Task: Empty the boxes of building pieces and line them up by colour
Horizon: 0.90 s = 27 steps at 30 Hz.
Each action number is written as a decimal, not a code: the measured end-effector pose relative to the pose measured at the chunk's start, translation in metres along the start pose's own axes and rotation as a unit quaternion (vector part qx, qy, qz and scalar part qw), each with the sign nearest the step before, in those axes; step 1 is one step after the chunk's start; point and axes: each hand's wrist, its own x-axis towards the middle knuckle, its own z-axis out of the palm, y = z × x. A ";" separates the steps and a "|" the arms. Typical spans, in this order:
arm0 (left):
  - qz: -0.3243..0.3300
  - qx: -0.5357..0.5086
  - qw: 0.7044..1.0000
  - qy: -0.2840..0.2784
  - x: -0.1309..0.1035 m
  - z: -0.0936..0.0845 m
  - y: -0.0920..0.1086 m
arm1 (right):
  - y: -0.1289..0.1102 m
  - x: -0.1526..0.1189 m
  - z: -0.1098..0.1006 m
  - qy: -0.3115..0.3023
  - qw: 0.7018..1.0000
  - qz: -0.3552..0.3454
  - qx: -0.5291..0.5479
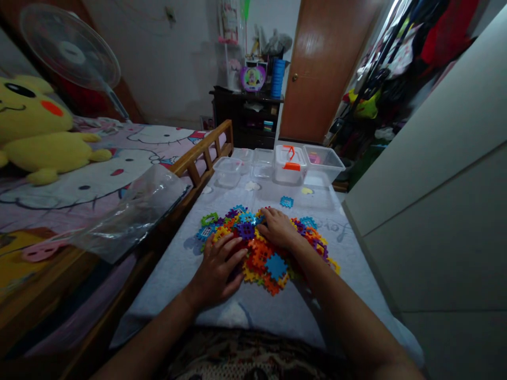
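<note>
Head view: Atop a cloth-covered desk (166, 287), a heap of toothed plastic pieces (259, 253) spreads from 12 to 3 o'clock of a person's left hand (219, 268), its fingers loosely spread against the near edge. The right hand (278, 228) reaches over the heap, fingers bent; whether it grips a piece cannot be told. A blue square piece (276, 266) lies at its 6 o'clock, a lone blue piece (287, 201) at 1 o'clock, a lidded box (290, 171) beyond at 12.
</note>
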 end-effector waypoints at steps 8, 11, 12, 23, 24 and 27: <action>-0.005 -0.016 1.000 -0.003 0.000 -0.001 -0.002 | 0.010 0.000 -0.012 0.045 0.998 0.010 0.032; 0.008 -0.013 1.000 0.006 -0.005 0.000 -0.007 | 0.045 -0.016 -0.023 0.090 0.992 0.028 0.081; -0.003 -0.012 1.000 0.020 -0.006 0.000 -0.009 | 0.059 -0.025 -0.026 0.103 0.990 0.040 0.090; -0.416 -0.190 0.883 0.106 0.029 0.010 -0.084 | 0.101 -0.095 0.010 0.109 0.982 0.123 0.090; -0.426 -0.215 0.874 0.089 0.032 0.013 -0.088 | 0.096 -0.094 0.014 0.113 0.982 0.121 0.091; -0.424 -0.259 0.865 0.069 0.033 0.018 -0.086 | 0.084 -0.088 0.022 0.143 0.979 0.109 0.096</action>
